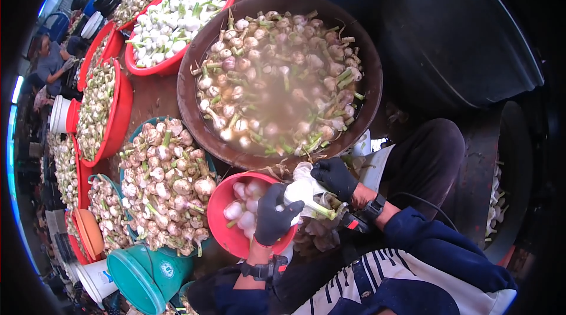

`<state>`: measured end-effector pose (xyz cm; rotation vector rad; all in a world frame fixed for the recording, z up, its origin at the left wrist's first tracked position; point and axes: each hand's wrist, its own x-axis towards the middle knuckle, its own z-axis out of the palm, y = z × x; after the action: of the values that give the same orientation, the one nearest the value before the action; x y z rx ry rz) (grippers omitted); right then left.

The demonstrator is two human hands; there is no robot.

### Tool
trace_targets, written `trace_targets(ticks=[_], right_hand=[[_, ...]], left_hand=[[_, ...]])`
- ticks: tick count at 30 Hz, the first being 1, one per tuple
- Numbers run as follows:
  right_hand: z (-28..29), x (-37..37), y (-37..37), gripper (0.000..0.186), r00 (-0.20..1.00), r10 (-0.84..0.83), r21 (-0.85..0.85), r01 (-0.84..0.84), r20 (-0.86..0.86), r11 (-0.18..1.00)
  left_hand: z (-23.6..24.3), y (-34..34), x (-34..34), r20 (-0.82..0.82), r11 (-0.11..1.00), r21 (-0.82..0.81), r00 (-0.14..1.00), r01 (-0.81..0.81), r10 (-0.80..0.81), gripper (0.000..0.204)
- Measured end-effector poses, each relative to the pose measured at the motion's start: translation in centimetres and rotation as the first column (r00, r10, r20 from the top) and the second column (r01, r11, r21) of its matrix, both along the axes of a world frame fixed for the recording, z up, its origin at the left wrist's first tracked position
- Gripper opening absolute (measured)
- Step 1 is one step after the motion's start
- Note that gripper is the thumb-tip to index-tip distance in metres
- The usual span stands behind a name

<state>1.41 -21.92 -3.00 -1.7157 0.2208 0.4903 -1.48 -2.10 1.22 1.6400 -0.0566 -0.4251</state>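
Observation:
Both my hands wear black gloves and meet over the right rim of a small red bucket (pixel 219 229). My left hand (pixel 274 216) is closed around a white garlic bulb (pixel 302 192), whose pale green stem points toward my body. On the bulb's far side, the fingers of my right hand (pixel 335 178) are bent in and pinch its loose outer skin (pixel 303 171). Several peeled bulbs (pixel 240 209) lie in the red bucket, partly in liquid. Shed skins (pixel 318 233) hang and lie below my hands.
Ahead stands a wide brown basin (pixel 187 88) of garlic in murky water. Left are a heaped tub of unpeeled garlic (pixel 168 179), red tubs (pixel 127 108) and a green bucket (pixel 132 279). A large dark container (pixel 466 38) stands far right. Another person (pixel 52 67) sits far left.

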Motion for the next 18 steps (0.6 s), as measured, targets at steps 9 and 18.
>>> trace_targets(ticks=[9, 18], right_hand=[[-1.7, 0.7, -2.6, 0.009, 0.854, -0.250, -0.413, 0.453, 0.457, 0.790], [2.1, -1.6, 0.7, 0.011, 0.849, 0.262, -0.357, -0.094, 0.460, 0.930]], left_hand=[[4.9, -4.8, 1.1, -0.158, 0.912, -0.396, 0.986, -0.110, 0.051, 0.042], [20.1, -32.2, -4.2, 0.704, 0.641, -0.436, 0.683, 0.631, -0.194, 0.059]])
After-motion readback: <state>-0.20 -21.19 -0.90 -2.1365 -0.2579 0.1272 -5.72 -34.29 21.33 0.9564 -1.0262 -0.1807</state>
